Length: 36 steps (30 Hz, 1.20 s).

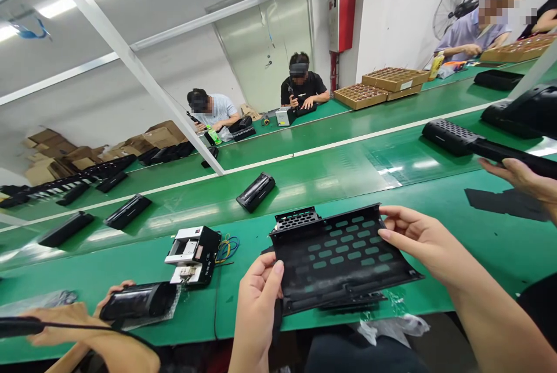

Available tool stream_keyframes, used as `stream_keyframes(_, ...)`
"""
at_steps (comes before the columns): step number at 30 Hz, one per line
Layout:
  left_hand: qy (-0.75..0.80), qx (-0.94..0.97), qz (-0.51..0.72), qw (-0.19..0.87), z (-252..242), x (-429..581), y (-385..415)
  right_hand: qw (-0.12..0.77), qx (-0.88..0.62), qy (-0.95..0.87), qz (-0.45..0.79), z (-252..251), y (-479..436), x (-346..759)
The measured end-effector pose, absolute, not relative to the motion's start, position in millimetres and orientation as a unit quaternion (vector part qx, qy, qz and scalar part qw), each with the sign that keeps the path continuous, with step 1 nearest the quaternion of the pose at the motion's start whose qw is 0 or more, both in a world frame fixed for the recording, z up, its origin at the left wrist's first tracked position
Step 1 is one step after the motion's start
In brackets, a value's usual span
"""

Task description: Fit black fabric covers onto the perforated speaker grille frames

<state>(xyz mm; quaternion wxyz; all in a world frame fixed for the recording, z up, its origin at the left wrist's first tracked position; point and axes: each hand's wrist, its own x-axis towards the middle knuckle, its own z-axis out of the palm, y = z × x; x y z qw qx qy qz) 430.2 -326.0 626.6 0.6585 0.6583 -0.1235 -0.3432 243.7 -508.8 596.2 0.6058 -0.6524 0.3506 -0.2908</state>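
The left hand [261, 283] grips 1 slotted black panel [348, 274] near 9 o'clock; the right hand [407, 234] pinches its edge near 2 o'clock, likely keeping it level with the slots uncovered. The panel hangs above the green surface [455, 283], 1 boxy device [191, 254] at its 9 o'clock. Toward 10 o'clock, 3 housings [256, 192] lie apart, perhaps for easy pickup.
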Motion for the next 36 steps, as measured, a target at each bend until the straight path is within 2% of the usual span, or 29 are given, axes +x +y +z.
stream_keyframes(8,-0.128,0.657,-0.349,0.656,627.7,429.6,-326.6,0.589,-0.657,0.368,-0.294,599.2,-505.6,244.4)
stream_keyframes(36,-0.127,0.634,-0.383,0.660,622.6,429.3,-327.9,0.613,-0.640,0.376,-0.269,595.0,-512.3,251.8)
